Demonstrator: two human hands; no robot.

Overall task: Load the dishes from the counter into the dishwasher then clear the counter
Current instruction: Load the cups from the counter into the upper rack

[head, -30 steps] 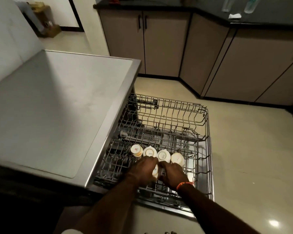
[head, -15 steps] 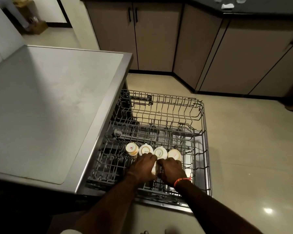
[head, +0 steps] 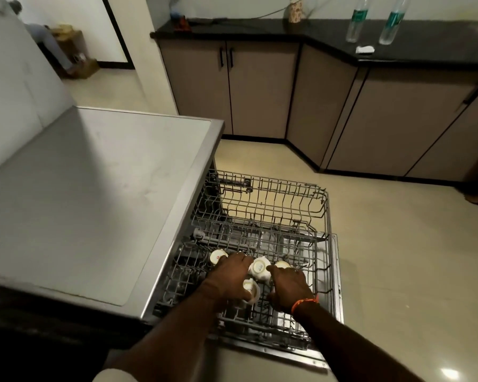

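Both hands are down in the pulled-out rack (head: 322, 201) of the dishwasher, a basket made of thin grey wire. The left hand (head: 229, 277) is curled round a small white cup (head: 251, 288) that sits upside down near the front of the rack. The right hand (head: 289, 288) lies just beside it with bent fingers; it seems to press on the wires, but the view is dark there and I cannot tell if it holds anything. An orange band (head: 305, 302) goes round the right wrist.

Behind the hands, more round white cups stand upside down in a row: one at the left end (head: 218, 256), one in the middle (head: 260, 268) and one at the right end (head: 282, 264). They look smooth and shiny.

To the left is a flat, dull metal counter (head: 94, 194). Far back, a black shiny worktop (head: 425, 48) holds two clear plastic bottles (head: 356, 23). Under it are brown cupboard doors (head: 257, 86) with thin dark handles. The floor (head: 398, 257) is pale and glossy.
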